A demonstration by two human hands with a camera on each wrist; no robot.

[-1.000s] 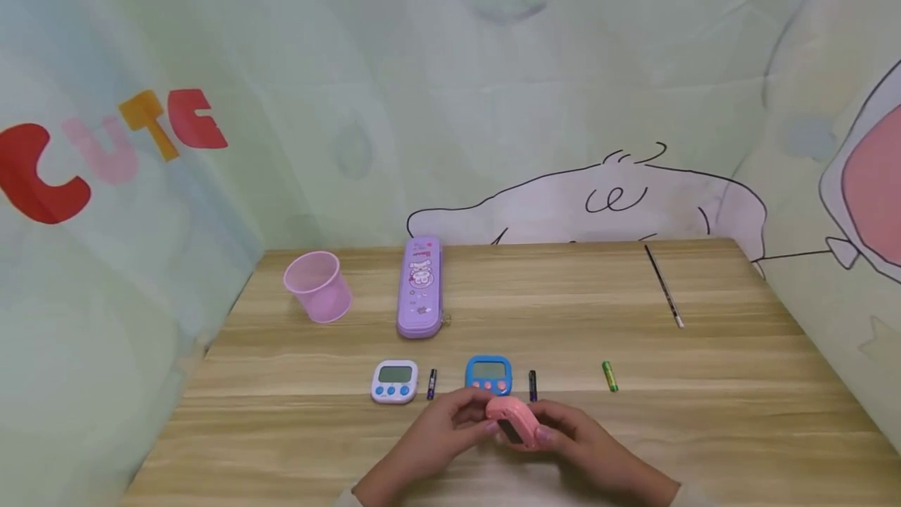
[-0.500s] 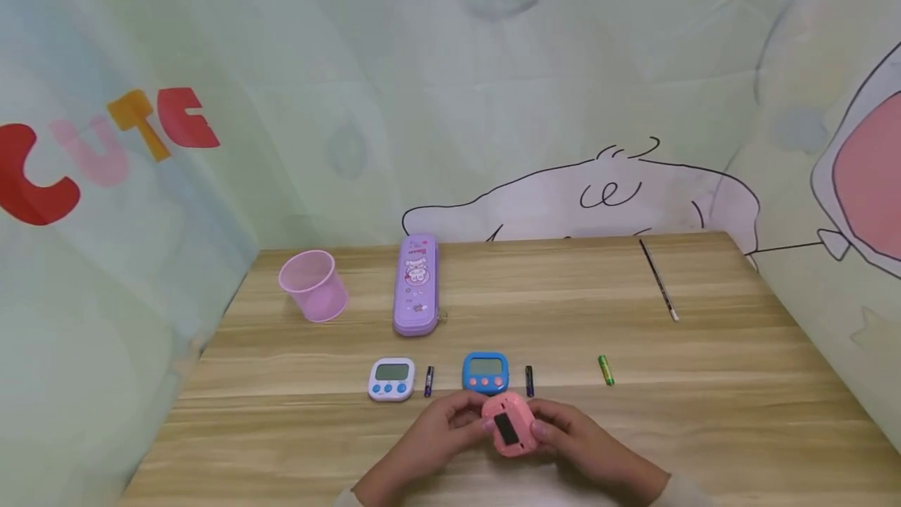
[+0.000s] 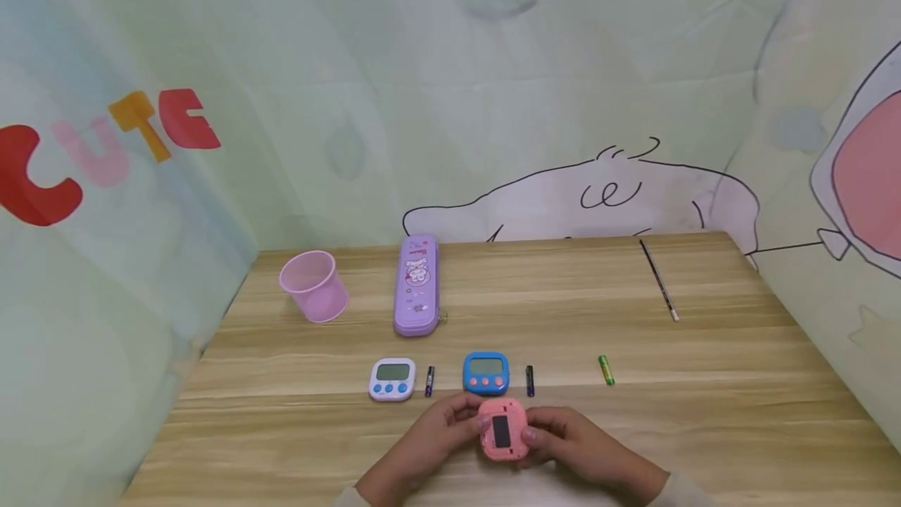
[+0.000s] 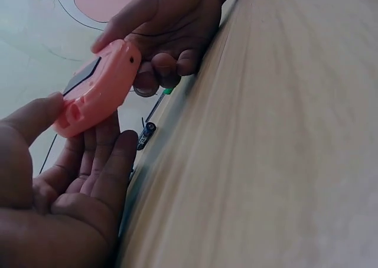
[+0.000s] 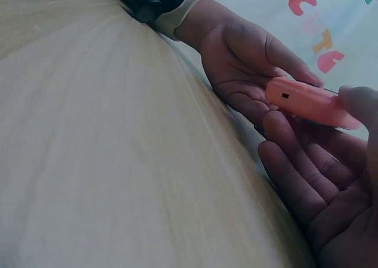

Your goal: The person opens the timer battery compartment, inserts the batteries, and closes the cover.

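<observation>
Between both hands, just above the table (image 3: 281,444), a pink digital timer (image 3: 504,430) is held with its back, bearing a dark rectangle, turned up. My left hand (image 3: 438,438) pinches its left side, thumb on the back and fingers beneath. On the opposite side my right hand (image 3: 584,448) grips the edge between thumb and fingers. The left wrist view shows the pink timer (image 4: 100,88) tilted, with a small dark hole in its side. Right behind it lies a blue timer (image 3: 486,374), screen up.
A white timer (image 3: 392,379) lies left of the blue one. Dark batteries (image 3: 429,381) lie beside these two timers, and a green battery (image 3: 606,370) farther right. Behind are a pink cup (image 3: 320,296), a purple pencil case (image 3: 417,288) and a pencil (image 3: 658,280).
The pink timer has turned from a steep tilt so its back now faces up more squarely, and it has shifted slightly left. Both hands have kept hold of it.
</observation>
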